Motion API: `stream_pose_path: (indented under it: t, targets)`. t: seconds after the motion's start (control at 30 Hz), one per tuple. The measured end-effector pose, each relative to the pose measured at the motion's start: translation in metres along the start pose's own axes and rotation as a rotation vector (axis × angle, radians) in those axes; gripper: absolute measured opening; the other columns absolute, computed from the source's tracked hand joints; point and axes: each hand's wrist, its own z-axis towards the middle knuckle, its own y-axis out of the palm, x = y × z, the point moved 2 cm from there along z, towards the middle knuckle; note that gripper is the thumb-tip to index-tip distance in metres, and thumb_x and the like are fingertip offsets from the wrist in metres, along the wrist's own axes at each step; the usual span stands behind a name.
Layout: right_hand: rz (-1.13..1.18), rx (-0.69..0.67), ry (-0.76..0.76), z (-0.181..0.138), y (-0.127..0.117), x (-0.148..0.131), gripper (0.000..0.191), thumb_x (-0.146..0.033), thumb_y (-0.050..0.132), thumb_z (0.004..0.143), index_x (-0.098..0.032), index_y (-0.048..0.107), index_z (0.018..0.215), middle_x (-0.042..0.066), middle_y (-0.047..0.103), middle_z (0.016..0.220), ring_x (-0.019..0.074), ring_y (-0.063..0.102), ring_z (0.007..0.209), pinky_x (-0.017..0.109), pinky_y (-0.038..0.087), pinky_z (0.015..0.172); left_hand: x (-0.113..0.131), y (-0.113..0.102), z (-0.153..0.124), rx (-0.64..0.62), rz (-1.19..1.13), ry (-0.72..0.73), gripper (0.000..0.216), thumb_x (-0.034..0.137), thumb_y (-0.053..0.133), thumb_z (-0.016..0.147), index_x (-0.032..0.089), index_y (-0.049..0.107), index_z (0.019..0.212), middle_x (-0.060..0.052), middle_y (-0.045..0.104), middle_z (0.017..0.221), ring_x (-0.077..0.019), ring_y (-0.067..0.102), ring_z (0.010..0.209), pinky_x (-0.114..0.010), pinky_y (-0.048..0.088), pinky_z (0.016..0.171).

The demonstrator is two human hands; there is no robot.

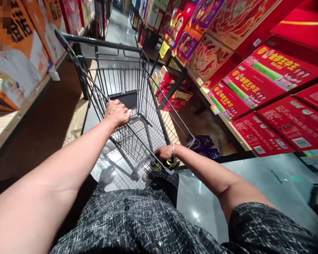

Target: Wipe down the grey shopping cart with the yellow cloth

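A dark wire shopping cart (124,79) stands in front of me, turned sideways. My left hand (117,113) is closed around the near top rail of its basket. My right hand (164,152), with a light bracelet at the wrist, reaches down inside the basket at its lower right end. It is curled at a black and yellow-green item (172,163) behind the wire. The hand's fingertips are mostly hidden, and I cannot make out what the item is. Much of the basket's wire floor shows between my hands.
Stacked red gift boxes (243,84) fill the shelf on the right. Orange and white cartons (18,46) line the left shelf. Dark purple bags (205,146) lie under the right shelf. A tiled aisle (118,28) runs ahead between the shelves.
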Motion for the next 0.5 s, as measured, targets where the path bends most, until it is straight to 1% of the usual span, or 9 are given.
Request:
stream_pose_path:
  t: [0.03,0.07,0.13,0.17,0.2,0.27,0.37,0.43,0.5]
  targets:
    - [0.047,0.070,-0.029,-0.004,-0.003,-0.002,0.040,-0.002,0.056,0.078,-0.014,0.066,0.115,0.003,0.072,0.095,0.0163,0.066,0.083,0.025,0.053,0.075,0.001,0.000,0.000,-0.001,0.013,-0.001,0.051,0.042,0.035,0.095,0.018,0.075,0.076,-0.010,0.071,0.085,-0.0308,0.054,0.100,-0.049,0.032,0.092]
    - [0.107,0.183,-0.078,-0.009,-0.004,-0.005,0.047,0.000,0.051,0.076,-0.016,0.065,0.118,0.003,0.072,0.098,0.0151,0.066,0.085,0.024,0.053,0.077,0.001,0.000,-0.001,-0.007,0.025,-0.002,0.051,0.042,0.035,0.095,0.018,0.075,0.076,-0.010,0.072,0.084,-0.0305,0.055,0.099,-0.049,0.032,0.091]
    - [0.209,0.501,-0.210,-0.021,-0.002,-0.016,0.056,0.000,0.046,0.076,-0.019,0.059,0.126,0.003,0.068,0.115,0.0141,0.063,0.100,0.024,0.051,0.089,0.004,-0.001,-0.002,-0.019,0.041,-0.008,0.051,0.042,0.035,0.095,0.018,0.075,0.073,-0.010,0.072,0.083,-0.0301,0.055,0.097,-0.048,0.032,0.090]
    - [0.216,0.661,-0.264,-0.028,0.003,-0.023,0.058,-0.001,0.045,0.077,-0.020,0.055,0.131,0.003,0.064,0.122,0.0146,0.060,0.107,0.026,0.048,0.096,0.005,-0.002,-0.002,-0.022,0.044,-0.013,0.051,0.041,0.035,0.095,0.018,0.075,0.072,-0.011,0.072,0.082,-0.0300,0.055,0.097,-0.048,0.032,0.090]
    - [0.189,0.810,-0.288,-0.033,0.010,-0.031,0.061,-0.003,0.046,0.078,-0.021,0.051,0.137,0.004,0.060,0.128,0.0158,0.056,0.113,0.029,0.047,0.100,0.006,-0.003,-0.003,-0.021,0.050,-0.017,0.052,0.041,0.035,0.095,0.018,0.075,0.071,-0.011,0.072,0.082,-0.0298,0.055,0.096,-0.048,0.032,0.089]
    - [0.048,1.040,-0.258,-0.038,0.027,-0.049,0.066,-0.008,0.048,0.081,-0.022,0.042,0.145,0.007,0.053,0.136,0.0202,0.051,0.115,0.035,0.046,0.099,0.009,-0.005,-0.004,-0.016,0.067,-0.022,0.053,0.041,0.034,0.096,0.018,0.075,0.072,-0.011,0.072,0.083,-0.0291,0.055,0.096,-0.047,0.032,0.089]
    - [-0.242,1.255,-0.148,-0.030,0.052,-0.069,0.065,-0.015,0.051,0.086,-0.026,0.039,0.149,0.011,0.047,0.144,0.0253,0.049,0.105,0.040,0.048,0.086,0.012,-0.009,-0.005,-0.039,0.104,-0.024,0.055,0.041,0.032,0.097,0.018,0.076,0.073,-0.012,0.073,0.083,-0.0286,0.055,0.094,-0.046,0.033,0.088]
    - [-0.397,1.365,-0.113,-0.019,0.062,-0.072,0.061,-0.015,0.050,0.089,-0.029,0.043,0.147,0.011,0.047,0.144,0.0255,0.048,0.098,0.040,0.046,0.080,0.013,-0.011,-0.006,-0.069,0.112,-0.027,0.057,0.041,0.031,0.097,0.017,0.077,0.074,-0.013,0.072,0.082,-0.0289,0.055,0.094,-0.046,0.033,0.088]
    - [-0.494,1.463,-0.128,-0.009,0.067,-0.069,0.057,-0.013,0.049,0.090,-0.032,0.048,0.144,0.010,0.050,0.143,0.0252,0.047,0.096,0.040,0.044,0.078,0.014,-0.012,-0.006,-0.091,0.103,-0.035,0.058,0.042,0.030,0.097,0.017,0.077,0.074,-0.013,0.072,0.081,-0.0289,0.054,0.093,-0.047,0.033,0.087]
